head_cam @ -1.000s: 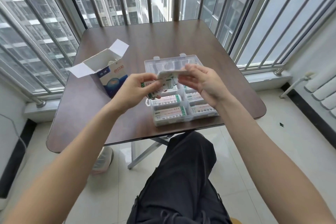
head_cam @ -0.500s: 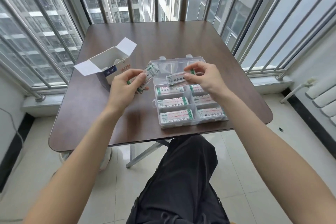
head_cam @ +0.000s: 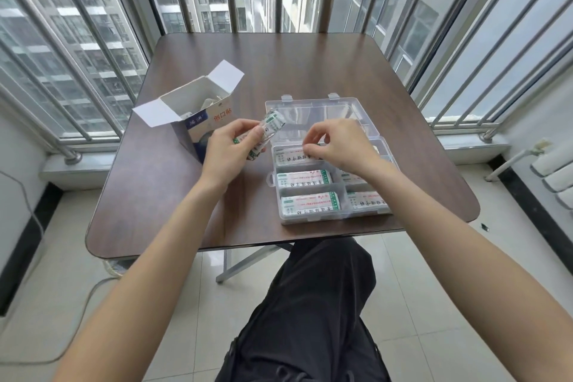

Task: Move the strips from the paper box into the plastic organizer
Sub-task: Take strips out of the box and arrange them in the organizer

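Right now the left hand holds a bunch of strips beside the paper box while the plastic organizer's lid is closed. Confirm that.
Not quite: the head view shows the plastic organizer with its lid open, folded back on the table. The rest holds: the left hand grips a bunch of strips beside the paper box.

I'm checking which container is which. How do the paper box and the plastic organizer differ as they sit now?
The paper box is opaque white and blue card; the plastic organizer is clear. The box stands upright with its top flaps spread; the organizer lies flat with its lid swung back. The box is one open cavity; the organizer is split into compartments, several holding strips. Both rest open on the table.
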The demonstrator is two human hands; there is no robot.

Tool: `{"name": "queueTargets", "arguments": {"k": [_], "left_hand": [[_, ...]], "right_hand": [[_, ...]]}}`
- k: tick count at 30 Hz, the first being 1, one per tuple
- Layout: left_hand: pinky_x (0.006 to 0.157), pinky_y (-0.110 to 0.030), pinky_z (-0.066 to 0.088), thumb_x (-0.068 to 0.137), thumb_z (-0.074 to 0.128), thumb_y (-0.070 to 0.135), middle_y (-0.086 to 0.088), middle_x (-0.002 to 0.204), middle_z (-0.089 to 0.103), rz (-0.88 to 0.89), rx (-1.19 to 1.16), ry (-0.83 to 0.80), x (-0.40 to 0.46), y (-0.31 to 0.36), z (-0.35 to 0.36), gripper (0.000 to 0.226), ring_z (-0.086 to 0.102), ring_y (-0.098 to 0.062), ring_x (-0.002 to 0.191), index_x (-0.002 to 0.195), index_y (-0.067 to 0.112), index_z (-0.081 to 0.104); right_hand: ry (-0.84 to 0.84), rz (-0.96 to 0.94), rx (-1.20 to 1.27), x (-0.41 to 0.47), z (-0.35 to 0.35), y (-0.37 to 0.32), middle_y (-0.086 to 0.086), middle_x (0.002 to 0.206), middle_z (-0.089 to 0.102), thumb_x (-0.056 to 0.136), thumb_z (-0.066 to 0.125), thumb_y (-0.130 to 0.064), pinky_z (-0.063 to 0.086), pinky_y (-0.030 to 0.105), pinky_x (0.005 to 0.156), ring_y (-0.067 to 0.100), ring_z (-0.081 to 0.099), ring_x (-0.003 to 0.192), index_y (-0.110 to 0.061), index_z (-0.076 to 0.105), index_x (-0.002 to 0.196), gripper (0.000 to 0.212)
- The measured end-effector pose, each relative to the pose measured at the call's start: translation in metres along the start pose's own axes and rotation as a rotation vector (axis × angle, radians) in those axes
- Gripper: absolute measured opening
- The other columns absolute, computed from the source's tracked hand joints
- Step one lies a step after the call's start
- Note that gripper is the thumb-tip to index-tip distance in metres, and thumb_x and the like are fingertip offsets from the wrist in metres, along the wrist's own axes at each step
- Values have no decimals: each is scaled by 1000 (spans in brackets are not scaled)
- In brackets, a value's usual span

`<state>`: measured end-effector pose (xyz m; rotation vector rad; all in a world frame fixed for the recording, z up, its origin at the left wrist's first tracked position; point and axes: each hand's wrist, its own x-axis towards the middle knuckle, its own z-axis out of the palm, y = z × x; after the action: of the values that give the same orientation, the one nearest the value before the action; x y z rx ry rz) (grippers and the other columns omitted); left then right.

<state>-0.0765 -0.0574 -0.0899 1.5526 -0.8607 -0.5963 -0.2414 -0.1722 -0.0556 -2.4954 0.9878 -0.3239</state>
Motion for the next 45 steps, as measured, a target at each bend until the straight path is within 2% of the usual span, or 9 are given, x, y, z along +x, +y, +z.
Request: {"name": "queueTargets", "arguments": {"k": [8, 13, 16, 19, 23, 28, 32, 38, 45], "left_hand": [[65, -25, 52, 89, 64, 19, 1, 84, 69, 22, 23, -43, 1, 8, 4, 5, 65, -11, 70, 89, 23, 66], [48, -21, 50, 91, 60, 21, 6, 82, 68, 90, 151, -161, 1, 23, 16, 6, 68, -11, 59, 95, 17, 64], [46, -15, 44, 91, 60, 24, 8, 77, 64, 174, 266, -238, 2, 37, 33, 11, 61, -1, 52, 99, 17, 64], [51, -11, 44, 92, 57, 29, 7, 86, 64, 230, 368, -295, 7, 52, 55, 15, 56, 4, 53, 102, 20, 63], [72, -24, 48, 95, 49, 38, 9, 101, 60, 298, 577, -420, 15, 65, 82, 28, 61, -7, 81, 115, 19, 56], [86, -26, 32, 92, 54, 39, -1, 116, 58, 464, 872, -447, 30, 51, 97, 23, 45, -17, 106, 99, 21, 68], [85, -26, 33, 92, 53, 42, 0, 114, 59, 550, 994, -443, 31, 46, 101, 30, 44, -18, 105, 93, 17, 71], [81, -30, 41, 91, 55, 42, -1, 111, 60, 545, 965, -365, 29, 46, 101, 27, 46, -17, 102, 93, 19, 68], [77, -23, 30, 85, 60, 49, 2, 108, 59, 621, 1068, -461, 30, 50, 104, 29, 45, -17, 101, 95, 24, 73]], "right_hand": [[-29, 19, -18, 1, 1, 4, -4, 93, 59, 85, 63, -27, 39, 24, 71, 8, 51, 83, -20, 74, 93, 15], [22, 46, 677, -9, -18, 8, 1, 103, 63, 92, 60, -19, 55, 25, 72, 13, 66, 83, -18, 59, 119, 27], [31, -42, 704, -17, -26, 10, 8, 109, 61, 89, 64, -12, 59, 29, 72, 20, 69, 85, -17, 56, 123, 36], [92, -34, 749, -22, -34, 22, 12, 92, 62, 85, 67, -4, 59, 29, 69, 21, 68, 76, -6, 64, 108, 23], [143, 65, 687, -34, -53, 64, 11, 82, 66, 83, 68, 0, 57, 24, 65, 20, 66, 70, -6, 67, 96, 15], [136, 179, 553, -41, -59, 105, 14, 84, 70, 85, 64, 0, 54, 25, 61, 14, 67, 66, -21, 67, 85, 22], [141, 157, 479, -35, -56, 102, 7, 80, 71, 84, 66, -3, 55, 25, 62, 10, 65, 64, -16, 70, 89, 14], [29, 106, 259, -27, -55, 92, -5, 76, 69, 80, 67, -13, 40, 5, 62, -2, 57, 66, -22, 71, 87, 12], [19, 5, 139, -25, -48, 87, -17, 70, 58, 82, 70, -19, 32, 10, 55, -9, 46, 57, -23, 72, 83, 6]]}}
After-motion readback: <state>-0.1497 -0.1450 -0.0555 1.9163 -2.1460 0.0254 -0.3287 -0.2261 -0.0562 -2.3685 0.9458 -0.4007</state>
